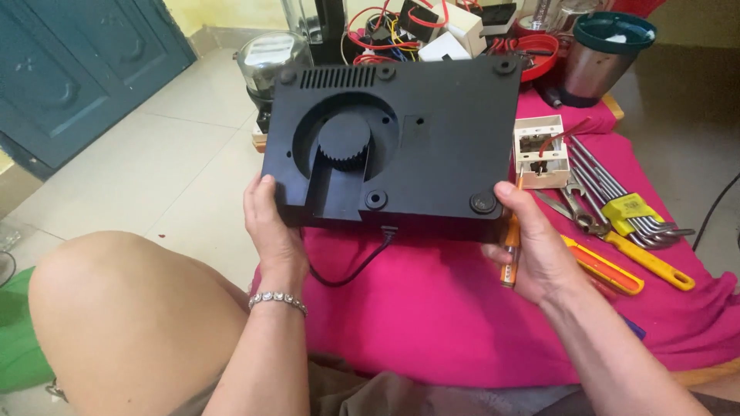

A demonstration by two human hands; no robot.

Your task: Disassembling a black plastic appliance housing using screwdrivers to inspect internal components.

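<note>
I hold a black plastic appliance base (432, 146) bottom side up over a magenta cloth (432, 308). It has a round recess with a toothed wheel, vent slots and round rubber feet. My left hand (271, 231) grips its near left corner. My right hand (532, 246) grips the near right corner and also clasps an orange-handled screwdriver (509, 258) against the palm. A black cord (358, 262) hangs from the base's near edge.
On the cloth to the right lie a white plastic box (541, 150), a set of hex keys (628, 208), yellow-handled pliers (644, 258) and an orange knife (609, 270). Wires, a blender jar (605, 58) and other parts crowd the far side. My bare knee (123, 323) is at left over tiled floor.
</note>
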